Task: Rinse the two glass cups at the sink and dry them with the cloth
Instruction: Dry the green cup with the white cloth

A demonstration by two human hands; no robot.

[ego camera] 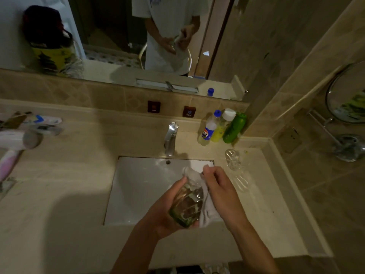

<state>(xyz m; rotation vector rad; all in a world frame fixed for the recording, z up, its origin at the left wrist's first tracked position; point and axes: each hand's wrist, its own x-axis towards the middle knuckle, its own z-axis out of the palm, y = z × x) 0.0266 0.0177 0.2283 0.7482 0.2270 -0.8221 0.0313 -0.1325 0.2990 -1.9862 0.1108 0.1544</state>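
Pink and white plastic is showing at the far left, where a hair dryer (pixel 13 143) is lying on the beige counter (pixel 59 194) near some tubes and packets. Further right, the white sink (pixel 138 186) is sitting under a chrome tap (pixel 170 138). Over the sink's right half, the left hand (pixel 167 216) is cupping a glass cup (pixel 187 204) from below, its fingers curling round the greenish base and its thumb lying along the side. A white cloth (pixel 205 210) is pressing against the cup's right side, and the right hand (pixel 221 192) is gripping that cloth, fingers bunching the fabric near the cup's rim (whether any cloth is reaching inside the cup cannot be told). Right of the hands, a second glass cup (pixel 234 159) is standing on the counter, apart from the sink edge. Behind it, three bottles (pixel 219 127) are leaning in the corner by the tiled wall.
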